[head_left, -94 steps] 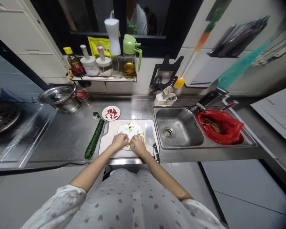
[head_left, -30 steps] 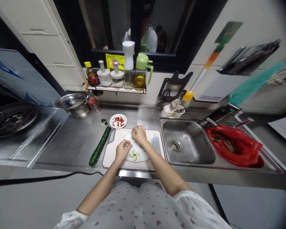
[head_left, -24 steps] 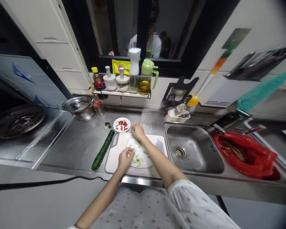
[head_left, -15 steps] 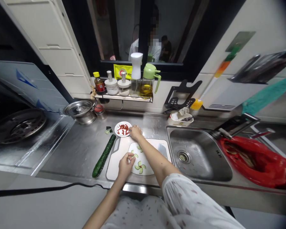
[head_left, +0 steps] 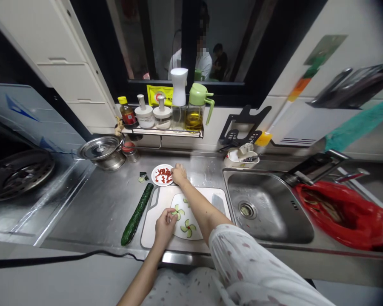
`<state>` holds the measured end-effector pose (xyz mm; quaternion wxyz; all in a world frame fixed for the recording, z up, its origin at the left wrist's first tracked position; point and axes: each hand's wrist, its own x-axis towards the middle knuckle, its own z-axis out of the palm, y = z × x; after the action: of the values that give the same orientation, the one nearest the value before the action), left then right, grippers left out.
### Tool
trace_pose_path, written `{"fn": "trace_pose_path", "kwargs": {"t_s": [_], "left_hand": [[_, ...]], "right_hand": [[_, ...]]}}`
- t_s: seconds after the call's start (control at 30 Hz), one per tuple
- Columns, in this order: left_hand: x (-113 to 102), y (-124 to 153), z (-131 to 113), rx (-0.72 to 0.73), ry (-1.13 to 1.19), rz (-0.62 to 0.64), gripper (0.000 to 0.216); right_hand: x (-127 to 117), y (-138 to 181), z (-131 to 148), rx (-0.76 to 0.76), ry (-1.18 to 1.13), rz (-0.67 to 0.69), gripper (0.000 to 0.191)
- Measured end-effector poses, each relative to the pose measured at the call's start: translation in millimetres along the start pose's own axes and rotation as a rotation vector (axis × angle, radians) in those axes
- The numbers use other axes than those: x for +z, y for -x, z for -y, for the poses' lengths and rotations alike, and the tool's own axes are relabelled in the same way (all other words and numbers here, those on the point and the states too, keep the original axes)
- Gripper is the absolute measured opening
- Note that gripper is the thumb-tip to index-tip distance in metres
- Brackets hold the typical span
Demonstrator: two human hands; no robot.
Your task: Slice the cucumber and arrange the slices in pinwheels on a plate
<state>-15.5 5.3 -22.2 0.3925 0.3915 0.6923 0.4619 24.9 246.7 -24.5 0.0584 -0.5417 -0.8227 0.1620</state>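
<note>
My right hand point(head_left: 179, 174) is at the right rim of a small white plate point(head_left: 153, 180) that holds chopped red pieces point(head_left: 164, 173). Its fingers are bent together over the pieces; whatever is between them is hidden. Over the left side of a white serving plate point(head_left: 178, 199), my left hand point(head_left: 166, 224) is closed in a pinch beside pale green cucumber slices point(head_left: 178, 211). I cannot make out anything between its fingertips. Nearer me, more slices form a pinwheel point(head_left: 188, 228) with a red centre. The serving plate rests on a cutting board point(head_left: 150, 231), partly covered by my right forearm.
A whole cucumber point(head_left: 137, 214) lies left of the board, with cucumber scraps point(head_left: 142, 177) behind it. A knife blade point(head_left: 217, 203) lies on the board's right side. The sink point(head_left: 268, 208) is to the right, a lidded pot point(head_left: 104, 153) back left. Bottles stand on a shelf point(head_left: 166, 132).
The camera view has shifted slightly. My right hand stays at the small plate, its fingers moved slightly over the red pieces. My left hand remains pinched beside the slices.
</note>
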Motion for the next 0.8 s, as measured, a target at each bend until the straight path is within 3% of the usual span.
{"fn": "trace_pose_path", "kwargs": {"t_s": [0.8], "left_hand": [[-2, -3, 6, -0.016, 0.001, -0.014, 0.033]], "right_hand": [[8, -2, 4, 0.07, -0.053, -0.005, 0.029]]}}
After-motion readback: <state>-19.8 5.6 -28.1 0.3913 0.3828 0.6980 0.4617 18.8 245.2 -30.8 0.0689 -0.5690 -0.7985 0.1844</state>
